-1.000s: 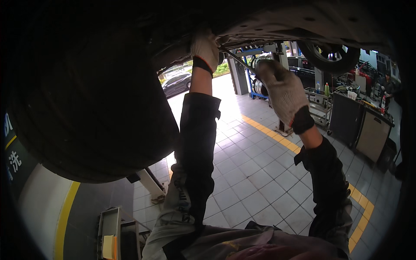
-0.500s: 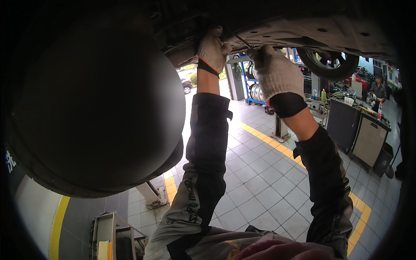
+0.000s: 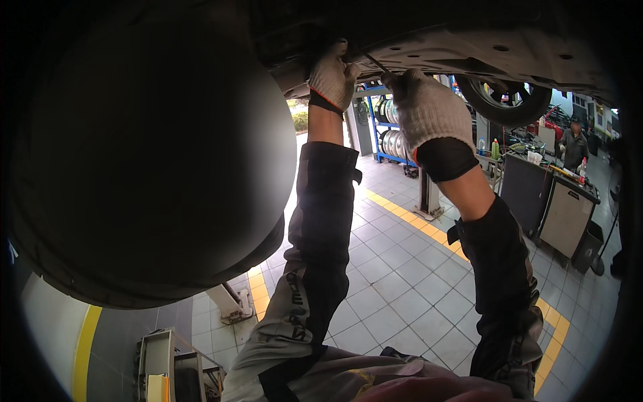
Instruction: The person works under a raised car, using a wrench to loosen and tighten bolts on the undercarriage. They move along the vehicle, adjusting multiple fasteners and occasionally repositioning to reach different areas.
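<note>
Both my hands are raised to the dark underside of a lifted car (image 3: 462, 50), in white knit gloves with dark cuffs. My right hand (image 3: 432, 110) is closed round the near end of a thin metal rod-like tool (image 3: 375, 61). Its shaft slants up and left toward the underbody, where its far end is lost in shadow. Just left of it, my left hand (image 3: 333, 77) reaches up against the underbody with fingers curled and thumb toward the right. Whatever it grips is hidden in the dark. A large tire (image 3: 154, 285) hangs close on the left.
Another car wheel (image 3: 506, 100) hangs at the far right. Behind stand a blue tire rack (image 3: 388, 125), a lift post (image 3: 429, 194) and a workbench cabinet (image 3: 568, 218) with bottles; a person (image 3: 574, 146) is beyond it. A metal cart (image 3: 157, 365) stands at lower left.
My view has shifted slightly, so the background sits a little differently. Both hands keep nearly the same place at the underbody, and the right still holds the rod-like tool.
</note>
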A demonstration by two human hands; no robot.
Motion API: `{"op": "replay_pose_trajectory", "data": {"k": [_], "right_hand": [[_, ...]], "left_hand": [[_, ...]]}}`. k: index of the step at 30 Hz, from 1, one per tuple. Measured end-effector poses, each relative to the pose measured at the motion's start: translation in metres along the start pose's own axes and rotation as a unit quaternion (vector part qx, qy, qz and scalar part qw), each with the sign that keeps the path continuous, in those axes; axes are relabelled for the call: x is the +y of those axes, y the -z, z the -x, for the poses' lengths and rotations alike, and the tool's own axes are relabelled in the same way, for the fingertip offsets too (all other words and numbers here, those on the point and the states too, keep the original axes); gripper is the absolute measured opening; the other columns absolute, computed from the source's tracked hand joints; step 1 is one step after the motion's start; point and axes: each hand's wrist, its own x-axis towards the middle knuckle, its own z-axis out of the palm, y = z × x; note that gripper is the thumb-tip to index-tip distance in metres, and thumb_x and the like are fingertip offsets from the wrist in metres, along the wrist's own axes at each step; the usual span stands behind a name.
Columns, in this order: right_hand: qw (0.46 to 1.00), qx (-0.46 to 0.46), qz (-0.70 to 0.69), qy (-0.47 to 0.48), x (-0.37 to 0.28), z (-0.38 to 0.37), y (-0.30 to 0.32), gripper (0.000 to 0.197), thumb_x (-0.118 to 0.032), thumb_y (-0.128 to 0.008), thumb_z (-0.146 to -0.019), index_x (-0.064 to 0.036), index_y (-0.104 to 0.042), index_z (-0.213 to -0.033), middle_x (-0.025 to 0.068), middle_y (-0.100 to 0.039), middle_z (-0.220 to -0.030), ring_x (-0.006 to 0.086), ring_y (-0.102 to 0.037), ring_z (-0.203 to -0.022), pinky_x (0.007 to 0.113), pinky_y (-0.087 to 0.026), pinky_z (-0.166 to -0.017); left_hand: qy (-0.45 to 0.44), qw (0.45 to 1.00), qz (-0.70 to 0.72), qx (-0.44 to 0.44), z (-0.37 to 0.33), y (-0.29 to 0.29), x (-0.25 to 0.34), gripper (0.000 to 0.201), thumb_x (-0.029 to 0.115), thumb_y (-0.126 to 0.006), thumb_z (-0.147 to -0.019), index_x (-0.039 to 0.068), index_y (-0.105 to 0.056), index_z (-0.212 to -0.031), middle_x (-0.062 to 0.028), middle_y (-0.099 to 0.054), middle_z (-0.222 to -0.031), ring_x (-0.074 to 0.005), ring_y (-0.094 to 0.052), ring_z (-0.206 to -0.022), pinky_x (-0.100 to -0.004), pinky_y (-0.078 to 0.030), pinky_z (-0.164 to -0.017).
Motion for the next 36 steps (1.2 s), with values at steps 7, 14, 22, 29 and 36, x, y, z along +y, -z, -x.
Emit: {"op": "replay_pose_trajectory", "data": {"k": [7,14,22,29,36], "right_hand": [[0.998,0.051,-0.004,0.039,-0.001,0.007,0.004,0.024,-0.021,-0.064,-0.103,-0.0083,-0.071,-0.121,0.0183,-0.079,-0.105,0.034,-0.08,-0.095,0.046,-0.066,-0.076],[0.999,0.021,-0.028,-0.036,-0.014,0.004,-0.01,0.025,-0.024,-0.063,-0.104,-0.005,-0.065,-0.12,0.0217,-0.079,-0.104,0.0385,-0.08,-0.092,0.047,-0.066,-0.08],[0.994,-0.088,-0.055,-0.018,0.006,-0.017,-0.045,0.04,-0.04,-0.049,-0.113,-0.0098,-0.059,-0.137,0.0254,-0.077,-0.107,0.0415,-0.077,-0.102,0.054,-0.064,-0.081],[0.994,-0.108,-0.004,0.008,0.02,-0.042,-0.028,0.063,-0.056,-0.032,-0.115,-0.0086,-0.071,-0.126,0.0245,-0.078,-0.102,0.0401,-0.078,-0.094,0.052,-0.063,-0.083],[0.992,-0.107,0.032,0.053,0.034,-0.061,0.0,0.067,-0.059,-0.031,-0.115,-0.0088,-0.072,-0.128,0.0227,-0.078,-0.103,0.038,-0.078,-0.095,0.05,-0.064,-0.082]], "left_hand": [[-0.014,0.999,-0.004,0.042,0.001,0.001,-0.001,0.032,0.002,-0.065,-0.093,-0.005,-0.062,-0.124,-0.0172,-0.075,-0.107,-0.0283,-0.073,-0.098,-0.0339,-0.056,-0.089],[-0.006,0.997,-0.01,0.071,0.007,-0.006,0.0,0.029,0.004,-0.064,-0.094,-0.005,-0.062,-0.122,-0.0147,-0.075,-0.103,-0.0271,-0.073,-0.092,-0.0339,-0.057,-0.084],[0.257,0.559,0.788,0.024,-0.008,-0.011,-0.01,0.003,0.009,-0.066,-0.1,0.008,-0.065,-0.102,-0.0044,-0.07,-0.091,-0.0168,-0.05,-0.065,-0.0283,-0.036,-0.053],[0.25,0.57,0.782,0.034,-0.009,-0.009,0.002,0.002,0.01,-0.065,-0.101,0.009,-0.065,-0.103,-0.0053,-0.072,-0.098,-0.0151,-0.056,-0.073,-0.0263,-0.036,-0.056],[0.178,0.633,0.753,0.039,-0.006,-0.009,0.004,0.005,0.007,-0.068,-0.099,0.008,-0.068,-0.104,-0.0053,-0.073,-0.099,-0.0163,-0.061,-0.085,-0.026,-0.039,-0.061]]}}
